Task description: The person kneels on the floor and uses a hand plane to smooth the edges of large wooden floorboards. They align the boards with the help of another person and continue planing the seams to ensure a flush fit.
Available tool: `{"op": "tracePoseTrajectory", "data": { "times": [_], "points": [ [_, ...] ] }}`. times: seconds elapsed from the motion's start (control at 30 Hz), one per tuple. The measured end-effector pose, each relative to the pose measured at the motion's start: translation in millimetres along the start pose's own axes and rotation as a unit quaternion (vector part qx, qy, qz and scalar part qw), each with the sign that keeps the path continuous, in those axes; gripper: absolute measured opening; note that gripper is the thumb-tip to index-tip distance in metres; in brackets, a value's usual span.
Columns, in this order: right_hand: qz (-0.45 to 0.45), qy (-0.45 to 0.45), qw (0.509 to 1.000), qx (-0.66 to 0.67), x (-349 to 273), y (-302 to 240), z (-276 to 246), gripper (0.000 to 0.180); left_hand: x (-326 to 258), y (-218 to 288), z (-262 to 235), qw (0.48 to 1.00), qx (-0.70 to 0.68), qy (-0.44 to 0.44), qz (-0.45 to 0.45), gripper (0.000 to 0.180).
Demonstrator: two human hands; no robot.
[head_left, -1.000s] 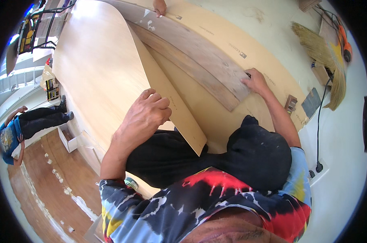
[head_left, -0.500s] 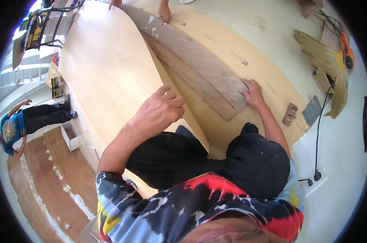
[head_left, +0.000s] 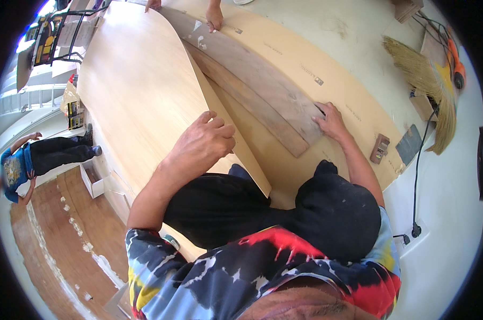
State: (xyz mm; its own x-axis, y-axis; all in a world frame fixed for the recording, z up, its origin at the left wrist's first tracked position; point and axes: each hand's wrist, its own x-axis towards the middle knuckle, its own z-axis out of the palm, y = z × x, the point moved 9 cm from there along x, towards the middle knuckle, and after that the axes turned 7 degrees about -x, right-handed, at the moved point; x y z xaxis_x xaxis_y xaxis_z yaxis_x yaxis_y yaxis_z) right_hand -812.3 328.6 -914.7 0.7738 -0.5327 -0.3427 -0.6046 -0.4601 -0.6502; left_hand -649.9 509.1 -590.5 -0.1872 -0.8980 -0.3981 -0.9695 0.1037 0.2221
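A large pale wood sheet leans up in front of me, its right edge raised. My left hand is curled closed at that edge. Beneath and to the right lies a long greyish-brown board, with a narrower brown strip along its left side. My right hand grips the near end of the board, thumb on top. At the far end, another person's hand touches the board, and their other hand is at the sheet's edge. Printed tan sheeting lies under the board.
A wooden hand plane and a dark grey flat piece lie to the right. Beyond them are a straw broom, an orange power tool and a black cord. Another person stands at left beside a brown panel.
The sheet's near raised corner and my left hand have shifted slightly left. My right hand stays on the board's end, and the other person's hands have hardly moved.
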Motion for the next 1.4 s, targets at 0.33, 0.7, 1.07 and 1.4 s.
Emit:
{"op": "tracePoseTrajectory", "data": {
  "times": [0.33,0.7,1.07,1.4],
  "points": [
    [-0.287,0.085,0.946,0.122,198,-254,-167,0.056,22,3,6,0.999,0.006,0.026,0.034,0.014],
    [-0.542,-0.073,0.822,0.16,197,-425,-106,0.059,22,-7,15,0.998,-0.031,0.045,0.021,0.013],
    [0.046,-0.017,0.979,0.196,31,10,-49,0.044,182,-18,85,0.992,-0.049,0.049,0.107,0.007],
    [0.118,0.116,0.899,0.406,-84,47,-10,0.044,257,-45,162,0.971,-0.236,0.04,-0.008,0.034]
  ]
}}
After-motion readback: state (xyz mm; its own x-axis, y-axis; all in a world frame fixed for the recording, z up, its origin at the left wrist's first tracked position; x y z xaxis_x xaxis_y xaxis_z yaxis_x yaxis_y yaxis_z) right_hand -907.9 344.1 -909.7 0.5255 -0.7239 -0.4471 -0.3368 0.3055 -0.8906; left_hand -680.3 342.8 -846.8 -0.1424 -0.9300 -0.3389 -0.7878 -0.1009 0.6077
